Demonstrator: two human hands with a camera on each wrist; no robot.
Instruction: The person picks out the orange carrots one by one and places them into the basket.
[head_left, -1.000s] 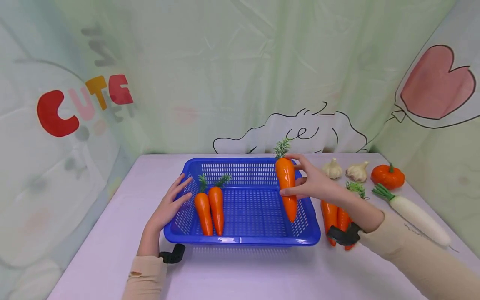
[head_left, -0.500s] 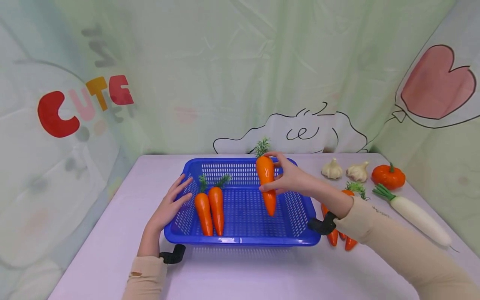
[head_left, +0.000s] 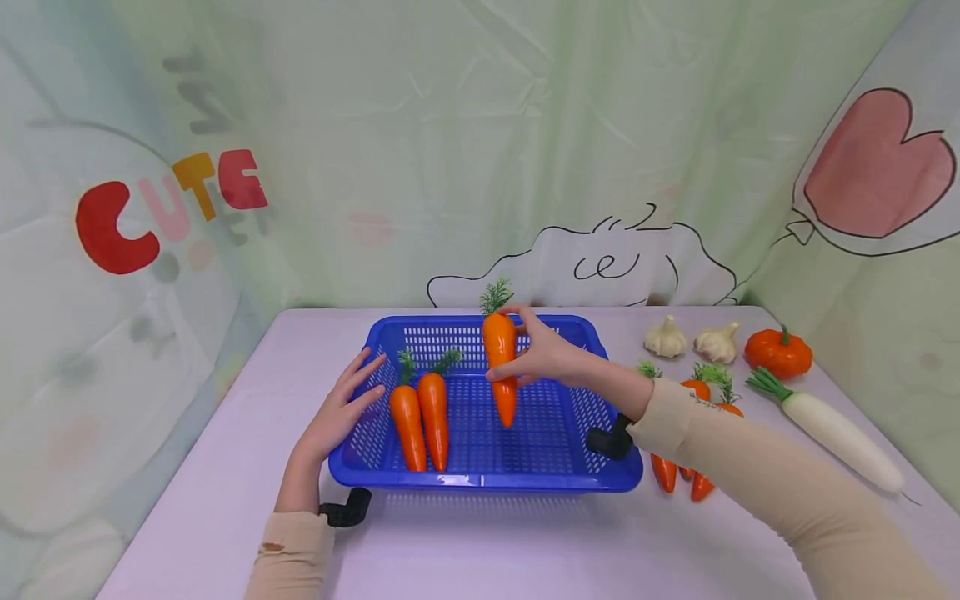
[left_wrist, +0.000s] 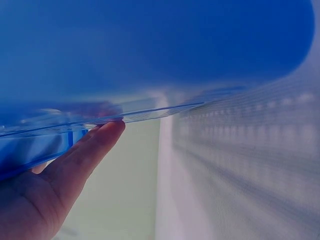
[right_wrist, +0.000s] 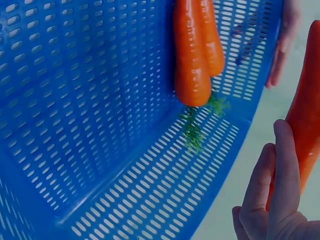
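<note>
My right hand holds an orange carrot with a green top over the middle of the blue basket. Its fingers and thumb grip the carrot from the right side, tip pointing down. In the right wrist view the same carrot stands at the right edge, above the rim. My left hand rests against the basket's left side with fingers extended; in the left wrist view its fingers touch the blue wall. Two carrots lie side by side inside the basket at the left.
Right of the basket several more carrots lie on the white table, partly hidden by my right forearm. Beyond them are two garlic bulbs, an orange pumpkin and a white radish. A printed curtain hangs behind the table.
My right hand has carried the carrot leftward, from the basket's right side to over its middle. The left hand and the two carrots inside have stayed put.
</note>
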